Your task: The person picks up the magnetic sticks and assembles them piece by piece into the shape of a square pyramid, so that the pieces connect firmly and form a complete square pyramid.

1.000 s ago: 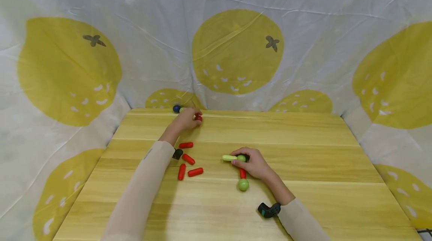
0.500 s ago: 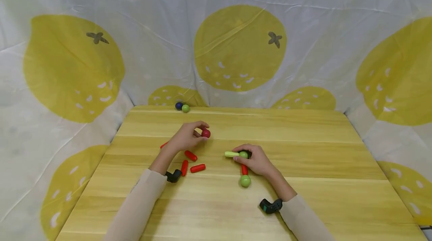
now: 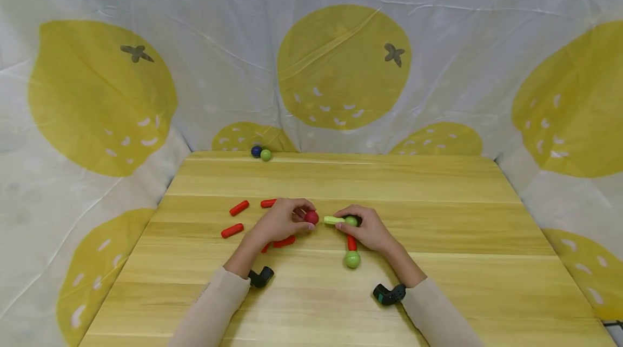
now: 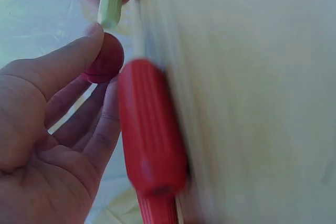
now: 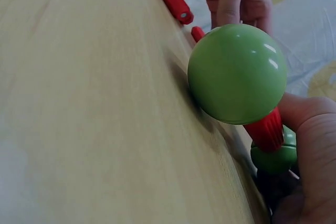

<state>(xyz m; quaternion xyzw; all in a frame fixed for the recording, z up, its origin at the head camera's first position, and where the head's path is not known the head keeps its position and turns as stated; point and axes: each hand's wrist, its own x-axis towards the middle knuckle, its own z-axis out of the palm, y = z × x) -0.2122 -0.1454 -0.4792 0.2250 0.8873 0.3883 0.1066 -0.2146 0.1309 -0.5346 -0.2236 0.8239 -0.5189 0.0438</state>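
Note:
In the head view my left hand (image 3: 279, 222) pinches a red ball (image 3: 312, 218) between thumb and fingers. My right hand (image 3: 369, 229) grips a joined piece at its upper green ball (image 3: 351, 221). A pale green rod (image 3: 333, 220) points left from that ball, its free end a short gap from the red ball. A red rod (image 3: 352, 242) links the upper ball to a lower green ball (image 3: 352, 259), which looms large in the right wrist view. Something dark (image 5: 275, 187) shows beside the gripped ball, mostly hidden by the hand.
Loose red rods (image 3: 239, 207) lie on the wooden table (image 3: 438, 201) around the left hand, some partly covered by it. A blue ball (image 3: 256, 151) and a green ball (image 3: 265, 155) sit at the far edge. A lemon-print cloth (image 3: 340, 66) hangs behind.
My left hand has brought the red ball from the table's far edge towards me and rightward, close to the pale green rod. The right hand stays nearly still with the joined piece.

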